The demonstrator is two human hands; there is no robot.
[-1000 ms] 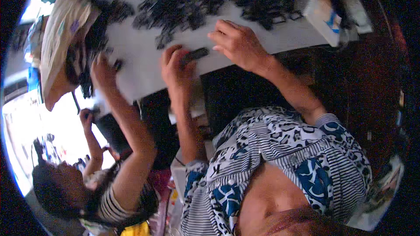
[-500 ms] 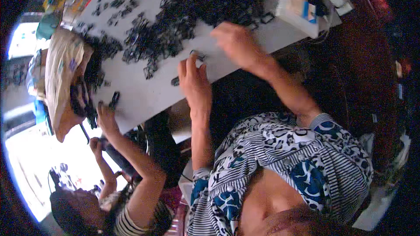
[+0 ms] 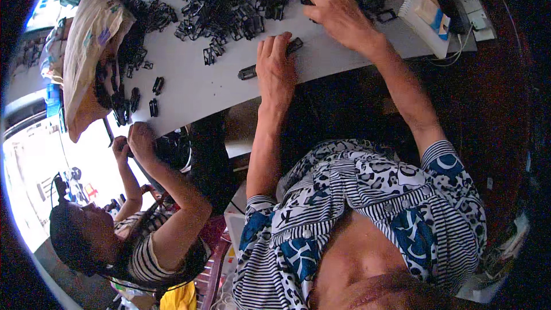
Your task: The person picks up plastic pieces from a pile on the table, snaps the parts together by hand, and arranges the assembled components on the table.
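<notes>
My left hand (image 3: 277,72) rests low over the table near its front edge, fingers bent and closed at a small black plastic piece (image 3: 295,45) that pokes out by the index finger. Another long black plastic piece (image 3: 247,73) lies on the table just left of this hand. Over the near edge of the heap of black frame-like plastic pieces (image 3: 247,8), my right hand (image 3: 340,16) reaches with its fingers apart. Nothing shows in its grip, though the undersides of the fingers are hidden.
A white, ridged-edge box (image 3: 423,20) stands at the table's right end, beside a white power strip (image 3: 475,11) with cables. To the left, another person (image 3: 166,195) works with both hands at the table edge, by a cream cloth bag (image 3: 92,63) and a few black pieces (image 3: 154,107).
The whole view has shifted. My right hand, blurred earlier, has moved to the heap and its fingers have spread. My left hand stays near the table edge. The other person's hands have drawn together.
</notes>
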